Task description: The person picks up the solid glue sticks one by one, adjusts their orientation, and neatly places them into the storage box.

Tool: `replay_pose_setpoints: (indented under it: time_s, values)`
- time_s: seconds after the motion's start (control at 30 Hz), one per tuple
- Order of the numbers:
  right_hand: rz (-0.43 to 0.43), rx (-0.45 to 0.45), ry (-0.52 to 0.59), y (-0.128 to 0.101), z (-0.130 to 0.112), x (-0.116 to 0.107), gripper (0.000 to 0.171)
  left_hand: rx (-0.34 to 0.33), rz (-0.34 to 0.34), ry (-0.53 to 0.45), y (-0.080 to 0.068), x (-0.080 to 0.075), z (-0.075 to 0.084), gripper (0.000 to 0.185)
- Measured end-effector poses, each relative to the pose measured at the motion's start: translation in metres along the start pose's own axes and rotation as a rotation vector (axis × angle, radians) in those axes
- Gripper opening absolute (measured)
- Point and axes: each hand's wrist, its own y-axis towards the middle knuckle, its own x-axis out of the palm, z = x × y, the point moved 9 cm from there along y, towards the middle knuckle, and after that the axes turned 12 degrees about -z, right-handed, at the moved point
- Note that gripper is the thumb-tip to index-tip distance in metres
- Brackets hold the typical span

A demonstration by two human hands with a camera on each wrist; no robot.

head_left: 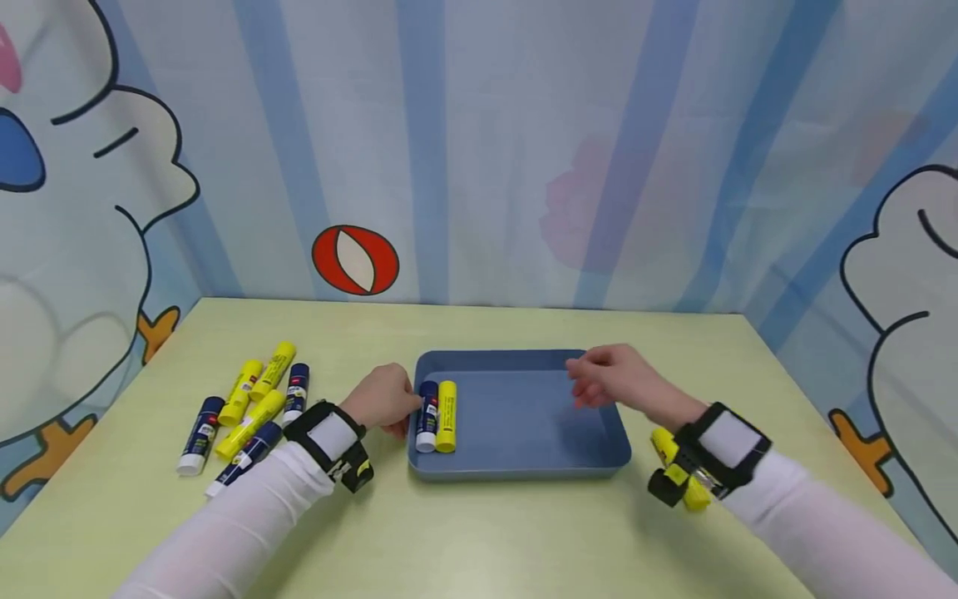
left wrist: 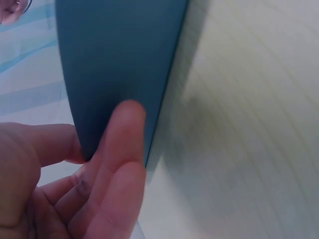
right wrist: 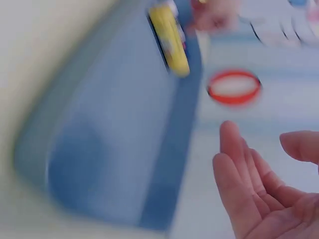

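Glue sticks are what this is about: from the head view, a blue glue stick (head_left: 427, 416) and a yellow glue stick (head_left: 446, 415) lie side by side inside the blue tray (head_left: 524, 470), tight against its left wall; the left hand (head_left: 383, 399) rests at that wall's outer side, fingertips touching or nearly touching the blue one, fingers loosely bent and gripping nothing that I can see; the right hand (head_left: 617, 378) hovers over the tray's right half, relaxed and empty; a pile of glue sticks (head_left: 243, 412) lies near the table's left edge, and another yellow one (head_left: 662, 445) sits just off the tray's right side, half hidden by the wrist strap. They look light, stiff and smooth, likely to roll; best pinched across the middle of the barrel. In the left wrist view, straight fingers (left wrist: 122, 149) lie against the tray's outer wall; no stick shows. In the right wrist view, blurred, the open palm (right wrist: 264, 199) hangs well apart from the yellow stick at the tray's far end.
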Motion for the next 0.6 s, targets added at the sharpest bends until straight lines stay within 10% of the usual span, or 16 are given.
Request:
replay_pose_setpoints:
  time_s: [0.23,0.6]
  values:
    - [0.214,0.0,-0.156,-0.061,0.026,-0.081,0.047,-0.001,-0.005,-0.008,-0.003,0.0,0.001,0.032]
    - [0.191,0.362,-0.64,-0.09,0.116,-0.101,0.085,-0.017,-0.015,-0.013,-0.003,0.001,0.001,0.033]
